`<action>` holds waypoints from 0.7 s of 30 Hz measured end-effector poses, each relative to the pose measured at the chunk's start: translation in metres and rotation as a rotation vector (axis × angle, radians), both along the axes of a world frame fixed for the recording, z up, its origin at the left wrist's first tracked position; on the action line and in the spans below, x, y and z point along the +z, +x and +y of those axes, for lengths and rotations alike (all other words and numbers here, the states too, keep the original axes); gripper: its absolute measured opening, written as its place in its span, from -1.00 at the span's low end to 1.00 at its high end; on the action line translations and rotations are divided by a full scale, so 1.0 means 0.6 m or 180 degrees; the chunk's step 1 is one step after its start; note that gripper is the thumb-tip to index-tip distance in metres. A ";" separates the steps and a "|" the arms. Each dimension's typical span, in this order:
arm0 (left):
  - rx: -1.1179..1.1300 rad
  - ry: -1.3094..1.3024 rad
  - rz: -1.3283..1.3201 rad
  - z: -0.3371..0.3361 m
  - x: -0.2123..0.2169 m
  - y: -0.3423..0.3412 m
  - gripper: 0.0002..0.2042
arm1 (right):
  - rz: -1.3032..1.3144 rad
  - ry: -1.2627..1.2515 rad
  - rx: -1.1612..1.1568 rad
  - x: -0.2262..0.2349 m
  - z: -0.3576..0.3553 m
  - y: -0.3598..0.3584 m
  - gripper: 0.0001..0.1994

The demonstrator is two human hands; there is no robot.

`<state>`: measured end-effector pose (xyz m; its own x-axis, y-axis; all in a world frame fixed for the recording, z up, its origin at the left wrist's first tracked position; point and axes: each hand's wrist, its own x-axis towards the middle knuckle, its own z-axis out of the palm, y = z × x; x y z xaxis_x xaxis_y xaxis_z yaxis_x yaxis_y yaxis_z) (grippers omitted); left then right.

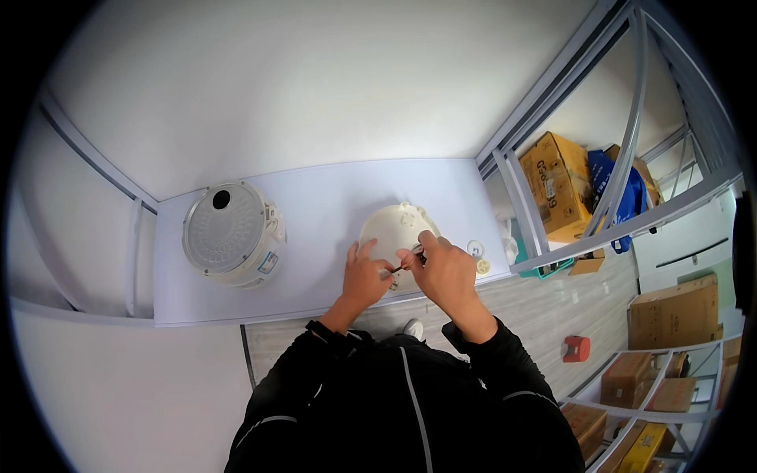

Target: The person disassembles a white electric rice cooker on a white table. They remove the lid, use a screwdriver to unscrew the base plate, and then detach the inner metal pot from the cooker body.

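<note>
Black sleeves come up from the lower edge, and both hands meet over a round cream plastic cover (pixel 392 229) lying flat on the white table (pixel 323 284), near its front edge. On the cover's near rim the left hand (pixel 364 274) rests with its fingers spread and lightly curled, steadying the piece rather than gripping it. At the cover's right side the right hand (pixel 446 268) is pinched closed around a thin dark tool (pixel 407 263) — probably a small screwdriver — whose tip points toward the cover's near edge; what the tip meets is hidden by the fingers.

By its look the cover is light, stiff moulded plastic, smooth and likely to slide on the table, so a flat palm pressing down or a hold at the rim should suit it better than a pinch on its raised middle. Well to the cover's left stands a round white appliance body (pixel 233 232), its perforated grey base up. Just right of the cover lie two small round parts (pixel 479 258).
</note>
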<state>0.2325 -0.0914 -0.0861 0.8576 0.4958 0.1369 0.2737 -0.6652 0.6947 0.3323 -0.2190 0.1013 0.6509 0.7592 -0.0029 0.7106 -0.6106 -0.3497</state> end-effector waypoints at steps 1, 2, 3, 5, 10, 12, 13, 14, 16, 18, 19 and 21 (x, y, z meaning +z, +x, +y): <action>-0.0020 0.0015 0.0012 -0.002 0.000 0.002 -0.83 | -0.0070 0.0044 0.0089 -0.012 -0.006 0.008 -0.62; -0.0033 0.0024 -0.0034 -0.002 0.001 0.004 -0.83 | -0.0139 0.0088 0.0178 -0.020 -0.011 0.016 -0.62; -0.0042 0.0034 -0.0075 -0.002 -0.001 0.005 -0.83 | -0.0251 0.0523 0.0593 -0.024 -0.014 0.024 -0.61; -0.0055 0.0029 -0.0136 -0.002 -0.004 0.006 -0.84 | -0.0474 0.1392 0.1422 -0.027 -0.017 0.039 -0.57; -0.0046 0.0088 -0.0149 -0.010 0.011 0.011 -0.83 | -0.0125 0.0230 0.0454 0.014 -0.021 0.019 -0.60; -0.0087 0.0209 -0.0065 -0.011 0.020 0.013 -0.82 | -0.0003 -0.0687 -0.0077 0.029 -0.019 0.017 -0.58; -0.0111 0.0270 -0.0026 -0.011 0.023 0.015 -0.82 | 0.0049 -0.0936 -0.0102 0.031 -0.016 0.025 -0.57; -0.0110 0.0281 -0.0061 -0.012 0.021 0.017 -0.82 | 0.0050 -0.0696 0.0084 0.026 -0.020 0.032 -0.57; -0.0076 0.0295 -0.0128 -0.011 0.013 0.018 -0.82 | -0.0007 0.0247 0.0704 0.003 -0.033 0.047 -0.55; -0.0057 0.0254 -0.0118 -0.009 0.013 0.019 -0.82 | -0.0116 0.1054 0.1237 -0.010 -0.040 0.058 -0.55; -0.0045 0.0234 -0.0106 -0.009 0.014 0.018 -0.82 | -0.0171 0.1146 0.1362 -0.008 -0.039 0.060 -0.55; -0.0002 0.0233 -0.0064 -0.010 0.017 0.018 -0.82 | -0.0182 0.0809 0.1115 0.001 -0.034 0.054 -0.60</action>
<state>0.2430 -0.0974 -0.0759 0.8545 0.4835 0.1900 0.2599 -0.7146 0.6495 0.3645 -0.2396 0.1019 0.3476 0.9061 0.2412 0.8821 -0.2288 -0.4119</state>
